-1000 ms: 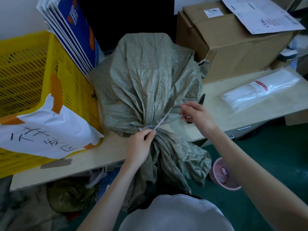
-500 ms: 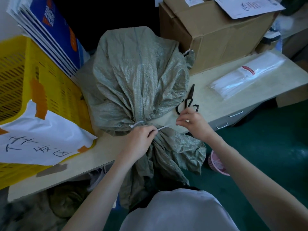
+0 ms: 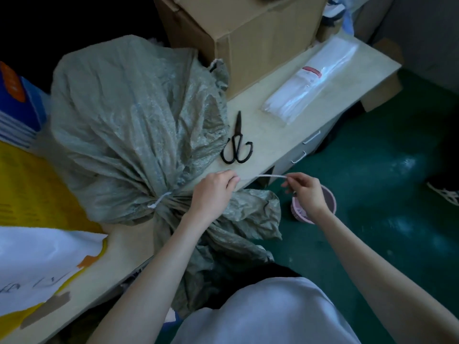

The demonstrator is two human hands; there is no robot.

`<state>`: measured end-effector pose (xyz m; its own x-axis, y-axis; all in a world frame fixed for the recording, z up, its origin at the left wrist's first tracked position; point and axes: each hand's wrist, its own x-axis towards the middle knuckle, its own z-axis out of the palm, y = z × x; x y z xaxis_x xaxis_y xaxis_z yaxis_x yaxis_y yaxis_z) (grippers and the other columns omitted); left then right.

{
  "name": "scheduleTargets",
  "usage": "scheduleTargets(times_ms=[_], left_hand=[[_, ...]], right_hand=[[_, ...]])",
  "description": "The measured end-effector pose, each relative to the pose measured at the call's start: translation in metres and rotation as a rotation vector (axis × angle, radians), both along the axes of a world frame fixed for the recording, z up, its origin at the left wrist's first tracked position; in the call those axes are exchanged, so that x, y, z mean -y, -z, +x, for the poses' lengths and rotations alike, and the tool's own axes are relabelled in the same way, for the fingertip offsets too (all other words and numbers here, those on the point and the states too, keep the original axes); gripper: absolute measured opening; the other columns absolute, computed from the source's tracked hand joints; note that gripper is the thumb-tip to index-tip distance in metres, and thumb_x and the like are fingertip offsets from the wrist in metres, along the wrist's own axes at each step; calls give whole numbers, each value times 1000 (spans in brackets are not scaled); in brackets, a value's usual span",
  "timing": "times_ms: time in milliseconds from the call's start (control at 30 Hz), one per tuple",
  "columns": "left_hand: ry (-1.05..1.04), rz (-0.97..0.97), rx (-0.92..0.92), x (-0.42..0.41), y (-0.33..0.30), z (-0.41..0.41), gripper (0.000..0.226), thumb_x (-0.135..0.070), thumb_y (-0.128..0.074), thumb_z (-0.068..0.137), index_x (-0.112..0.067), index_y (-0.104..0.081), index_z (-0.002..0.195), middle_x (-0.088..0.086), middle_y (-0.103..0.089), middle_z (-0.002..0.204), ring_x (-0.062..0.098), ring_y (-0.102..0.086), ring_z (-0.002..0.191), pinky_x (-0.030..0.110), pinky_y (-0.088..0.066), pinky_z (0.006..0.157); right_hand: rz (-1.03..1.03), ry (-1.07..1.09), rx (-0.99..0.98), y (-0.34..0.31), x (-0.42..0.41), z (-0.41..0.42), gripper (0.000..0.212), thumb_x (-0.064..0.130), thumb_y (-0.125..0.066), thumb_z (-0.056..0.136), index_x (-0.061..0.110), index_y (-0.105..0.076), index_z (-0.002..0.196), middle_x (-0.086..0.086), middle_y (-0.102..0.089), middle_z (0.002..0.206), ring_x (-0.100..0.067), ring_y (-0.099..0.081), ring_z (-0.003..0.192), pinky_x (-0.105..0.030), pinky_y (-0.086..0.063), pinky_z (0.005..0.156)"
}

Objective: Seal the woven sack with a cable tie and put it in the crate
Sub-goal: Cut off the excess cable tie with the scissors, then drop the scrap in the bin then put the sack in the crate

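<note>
A grey-green woven sack [image 3: 129, 115] lies on the table [image 3: 263, 125], its bunched neck hanging over the front edge. A white cable tie [image 3: 159, 201] is cinched around the neck. A loose white strip of cable tie [image 3: 270, 175] stretches level between my hands, just in front of the table edge. My left hand [image 3: 213, 194] pinches its left end, right beside the sack's neck. My right hand [image 3: 308, 192] pinches the right end over the floor. The yellow crate [image 3: 32, 184] stands at the left, a white handwritten sheet taped to its side.
Black scissors [image 3: 237, 145] lie on the table to the right of the sack. A cardboard box [image 3: 248, 33] stands behind them, with a clear bag of white cable ties [image 3: 310, 80] on its right. A pink bin [image 3: 327, 197] sits on the green floor under my right hand.
My right hand left the scissors on the table and moved right and down with the white strip. My left hand shifted from the sack's neck to the strip's other end. The view swung right.
</note>
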<state>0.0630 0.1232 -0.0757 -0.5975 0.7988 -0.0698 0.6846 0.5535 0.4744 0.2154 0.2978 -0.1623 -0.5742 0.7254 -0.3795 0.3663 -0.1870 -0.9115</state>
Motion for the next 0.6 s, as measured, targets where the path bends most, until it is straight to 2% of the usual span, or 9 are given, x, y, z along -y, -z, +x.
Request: scheduleTargets(times_ms=[100, 200, 267, 333, 433, 600], left_hand=[[-3, -19, 60, -26, 22, -1, 25, -33, -47, 99, -18, -66, 95, 2, -63, 74, 25, -59, 68, 36, -44, 55], [21, -28, 103, -48, 44, 2, 26, -31, -44, 99, -17, -66, 97, 3, -65, 83, 24, -60, 74, 35, -42, 56], [39, -18, 113, -61, 56, 6, 26, -26, -44, 100, -14, -66, 102, 3, -66, 94, 23, -60, 81, 31, -39, 59], [64, -13, 139, -73, 65, 11, 25, -22, -44, 100, -13, -66, 105, 3, -66, 101, 22, -60, 86, 30, -40, 64], [131, -53, 221, -88, 79, 21, 25, -20, -44, 99, -12, -66, 106, 5, -67, 101, 23, -61, 89, 34, -47, 71], [217, -123, 299, -115, 99, 35, 25, -21, -44, 99, -13, -67, 104, 3, -69, 92, 23, -62, 80, 32, -46, 65]], right_hand=[[-22, 157, 52, 15, -10, 16, 13, 1, -53, 93, 2, -65, 94, -7, -65, 72, 0, -56, 47, -12, -45, 51], [-43, 308, 148, 38, -22, 36, 13, 6, -56, 91, 2, -69, 93, -6, -67, 70, -7, -57, 49, -19, -49, 54], [-154, 435, 187, 56, -27, 53, 14, 6, -58, 90, 1, -69, 96, -6, -66, 68, -9, -57, 48, -21, -49, 52], [-260, 565, 223, 76, -28, 71, 15, 6, -58, 89, 0, -68, 99, -6, -66, 69, -11, -59, 49, -16, -43, 45], [-369, 702, 252, 99, -23, 92, 17, 6, -56, 90, -1, -66, 101, -6, -65, 71, -15, -56, 53, -16, -37, 43], [-471, 834, 225, 115, -27, 98, 14, 6, -52, 93, 1, -61, 103, -7, -65, 72, -17, -54, 53, -12, -34, 31]])
